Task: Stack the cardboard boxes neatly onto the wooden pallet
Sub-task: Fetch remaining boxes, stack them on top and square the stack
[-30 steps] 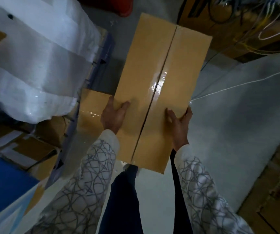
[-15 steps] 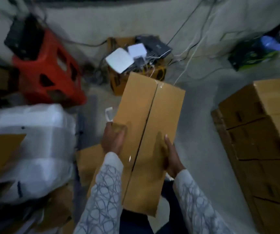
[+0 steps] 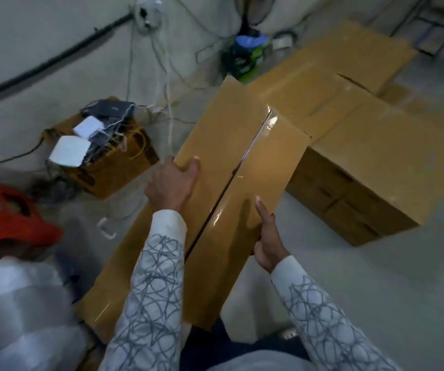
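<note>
I carry a long taped cardboard box (image 3: pixel 231 145) lengthwise in front of me, above the floor. My left hand (image 3: pixel 171 184) grips its left edge, thumb on top. My right hand (image 3: pixel 267 242) grips its right edge lower down, thumb on the top face. To the right stands a stack of cardboard boxes (image 3: pixel 376 156), several of them, two layers high. The far end of the carried box points at that stack. The pallet under the stack is hidden.
A small cardboard box holding white network devices and cables (image 3: pixel 100 151) sits on the floor at left. A red plastic stool (image 3: pixel 7 220) lies at far left. White wrapped bundles (image 3: pixel 20 311) fill the lower left. Cables hang on the wall (image 3: pixel 162 49). Another box (image 3: pixel 103 303) lies beneath the carried one.
The view has swung right and the stack of boxes has come closer to the middle. The carried box stays in both hands and now points toward the stack.
</note>
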`<state>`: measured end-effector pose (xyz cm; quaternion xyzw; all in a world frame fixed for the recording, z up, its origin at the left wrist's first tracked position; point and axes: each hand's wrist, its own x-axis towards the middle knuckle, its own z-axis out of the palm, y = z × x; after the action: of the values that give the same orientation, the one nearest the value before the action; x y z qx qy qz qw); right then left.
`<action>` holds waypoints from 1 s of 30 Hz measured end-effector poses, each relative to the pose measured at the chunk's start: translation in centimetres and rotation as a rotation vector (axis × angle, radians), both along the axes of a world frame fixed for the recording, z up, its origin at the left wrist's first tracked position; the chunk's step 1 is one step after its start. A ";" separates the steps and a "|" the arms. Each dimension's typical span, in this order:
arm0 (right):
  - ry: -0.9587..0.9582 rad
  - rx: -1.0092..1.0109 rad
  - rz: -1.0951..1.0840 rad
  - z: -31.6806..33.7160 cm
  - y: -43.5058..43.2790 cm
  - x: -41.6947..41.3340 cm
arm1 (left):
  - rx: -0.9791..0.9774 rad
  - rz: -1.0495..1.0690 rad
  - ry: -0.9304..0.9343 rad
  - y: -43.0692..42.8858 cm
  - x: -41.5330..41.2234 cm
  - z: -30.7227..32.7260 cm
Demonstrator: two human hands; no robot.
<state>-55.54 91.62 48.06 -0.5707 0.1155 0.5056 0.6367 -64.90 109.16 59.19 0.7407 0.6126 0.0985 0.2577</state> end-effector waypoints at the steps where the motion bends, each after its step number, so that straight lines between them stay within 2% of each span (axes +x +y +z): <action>1: 0.022 0.008 -0.059 0.1 -2.8 1.3 | 0.030 -0.064 0.028 -2.6 2.6 0.7; 6: 0.056 -0.154 -0.557 0.8 -15.9 5.5 | 0.068 -0.450 0.067 -16.6 15.5 1.1; 8: 0.128 -0.292 -0.726 0.5 -20.5 6.7 | 0.130 -0.638 0.098 -22.1 20.1 0.2; 11: 0.256 -0.377 -0.922 0.4 -26.6 8.7 | 0.269 -0.916 0.181 -30.6 25.9 -1.1; 14: 0.415 -0.350 -1.057 0.5 -31.2 11.6 | 0.324 -1.111 0.161 -37.6 31.1 -2.5; 17: 0.492 -0.315 -1.212 0.5 -34.9 15.4 | 0.342 -1.276 0.146 -42.9 36.2 -4.2; 23: 0.451 -0.220 -1.422 -0.6 -41.2 27.0 | 0.420 -1.461 0.035 -50.8 48.9 -5.5; 30: 0.460 -0.092 -1.589 0.2 -47.2 37.5 | 0.462 -1.717 -0.050 -59.4 62.4 -2.9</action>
<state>-18.05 44.38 48.31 -0.2268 0.6325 0.0041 0.7406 -2.55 49.74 56.28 0.9757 -0.1949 0.0086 0.1000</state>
